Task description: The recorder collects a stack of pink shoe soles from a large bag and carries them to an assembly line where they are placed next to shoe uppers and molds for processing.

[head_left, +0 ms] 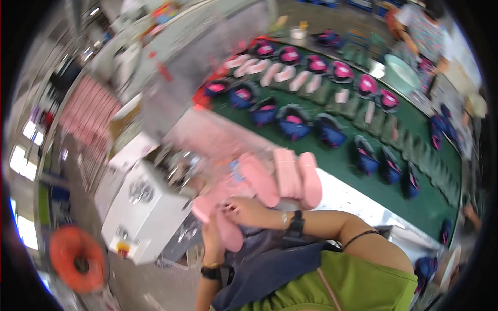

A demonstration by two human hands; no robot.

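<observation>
A pink insole (230,234) is between my hands, low in front of me. My left hand (211,239) is closed around its near side. My right hand (243,211) lies over its upper part with bent fingers, pinching there; the exact fingertip contact is blurred. Another pink insole piece (205,203) shows just beyond my left hand, and I cannot tell if it is joined to the held one. On the pale table to the right rest a large pink insole (259,179), a stack of pink insoles (286,173) and one more pink insole (310,181).
A white machine (150,215) stands at left, with an orange round fan (78,258) lower left. Beyond the table, a green conveyor belt (332,155) carries navy-and-pink shoe uppers (294,122) and pale insoles. A person (423,33) works beside a pale green basin (402,74).
</observation>
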